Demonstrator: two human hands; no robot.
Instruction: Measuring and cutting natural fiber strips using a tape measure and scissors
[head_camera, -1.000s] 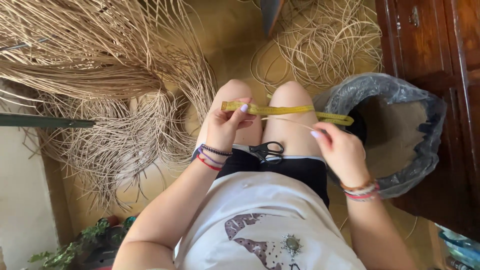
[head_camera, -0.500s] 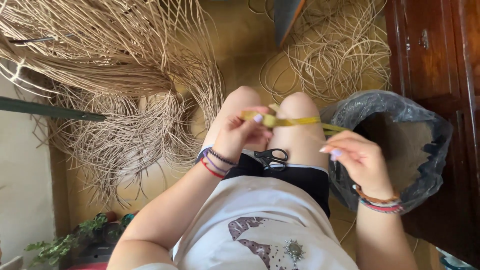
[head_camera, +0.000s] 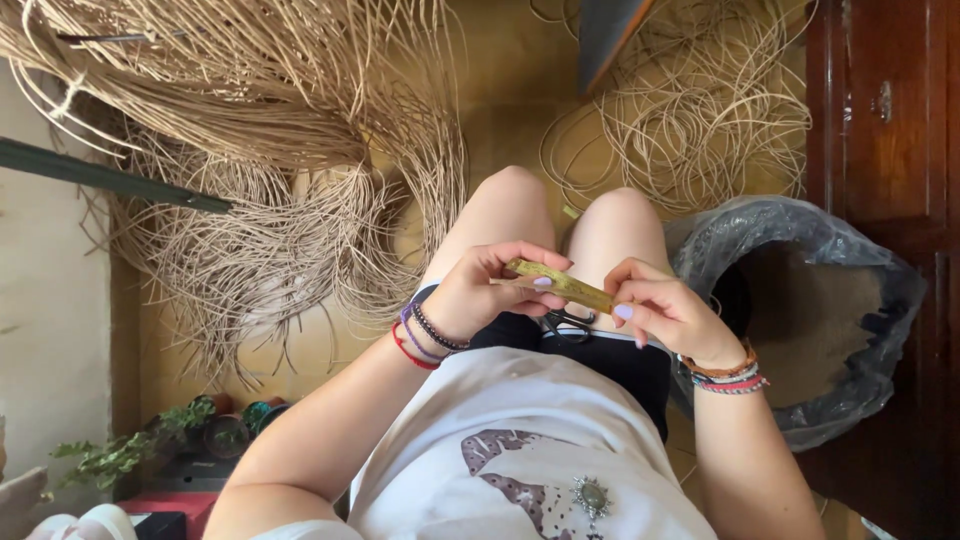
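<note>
both hands (head_camera: 490, 290) (head_camera: 665, 305) pinch a yellow strip (head_camera: 560, 285); scissors (head_camera: 568, 322) beneath.

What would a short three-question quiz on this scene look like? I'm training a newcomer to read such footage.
1. True or false: both the left hand and the right hand pinch the yellow strip.
2. What lies on the lap under the strip? A) scissors B) a knife
3. The bin beside the right knee is lined with a ____ plastic bag.

Key: 1 true; 2 A; 3 grey.
</note>
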